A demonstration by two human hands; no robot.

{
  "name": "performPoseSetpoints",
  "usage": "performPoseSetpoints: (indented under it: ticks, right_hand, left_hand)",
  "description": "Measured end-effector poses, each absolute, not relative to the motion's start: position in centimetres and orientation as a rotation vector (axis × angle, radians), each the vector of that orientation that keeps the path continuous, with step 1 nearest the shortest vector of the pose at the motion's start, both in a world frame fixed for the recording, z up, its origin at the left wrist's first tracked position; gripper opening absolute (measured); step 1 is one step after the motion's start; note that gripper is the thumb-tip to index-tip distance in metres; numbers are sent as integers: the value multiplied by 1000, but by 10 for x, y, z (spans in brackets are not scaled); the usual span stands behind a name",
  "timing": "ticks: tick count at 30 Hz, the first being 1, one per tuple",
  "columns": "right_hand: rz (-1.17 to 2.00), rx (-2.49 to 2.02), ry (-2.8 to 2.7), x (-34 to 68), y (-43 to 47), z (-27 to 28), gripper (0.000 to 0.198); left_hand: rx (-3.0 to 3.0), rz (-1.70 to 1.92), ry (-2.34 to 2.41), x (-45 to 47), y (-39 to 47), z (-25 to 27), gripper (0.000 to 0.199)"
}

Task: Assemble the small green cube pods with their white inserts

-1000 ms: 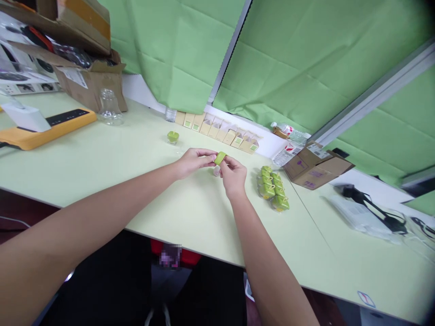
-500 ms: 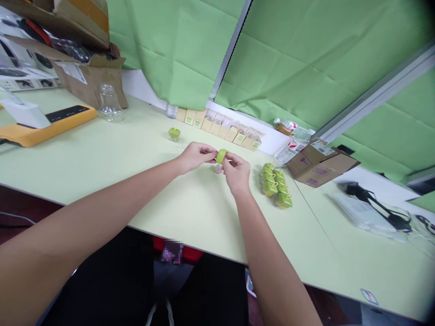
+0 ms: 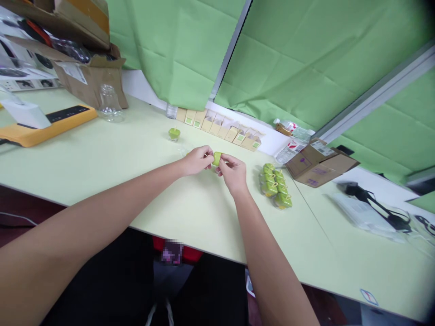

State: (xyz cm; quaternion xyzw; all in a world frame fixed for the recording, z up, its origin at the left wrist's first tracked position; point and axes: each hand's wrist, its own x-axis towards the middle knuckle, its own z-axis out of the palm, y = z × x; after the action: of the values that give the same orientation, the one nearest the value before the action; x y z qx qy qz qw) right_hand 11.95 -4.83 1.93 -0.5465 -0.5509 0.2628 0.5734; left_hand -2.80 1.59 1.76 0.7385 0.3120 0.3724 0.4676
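Note:
Over the middle of the table, my right hand [image 3: 234, 172] grips a small rounded green lid [image 3: 217, 158] between thumb and fingers. My left hand [image 3: 199, 160] is closed at the lid's left side, its thumb and fingertips pinched together. Whatever the left fingers hold, if anything, is too small to make out. Past the left hand stands a small clear container with a green top [image 3: 174, 134]. Several similar green-topped containers [image 3: 274, 186], with loops on their tops, stand in a cluster to the right of my right hand.
A row of small tan cartons [image 3: 217, 125] lines the wall. Plastic bottles [image 3: 291, 144] and a cardboard box [image 3: 317, 164] are at the back right. On the left are a yellow power strip [image 3: 73, 118], a clear bottle [image 3: 110, 104] and an open carton [image 3: 90, 79].
Both hands have shifted slightly: the right one moves a little left with the green lid, which has turned. The left fingers have curled in more tightly beside it.

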Motion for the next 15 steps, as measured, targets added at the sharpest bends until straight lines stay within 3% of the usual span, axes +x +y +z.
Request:
performPoseSetpoints:
  ticks: [7,15]
  right_hand:
    - [588,-1294,-1292,119,-47,18,30]
    - [531,-1300,-1222,121,-49,22,32]
  left_hand:
    - [1979,1075,848,-27,14,11,6]
    - [1791,1085,635,-21,22,5,20]
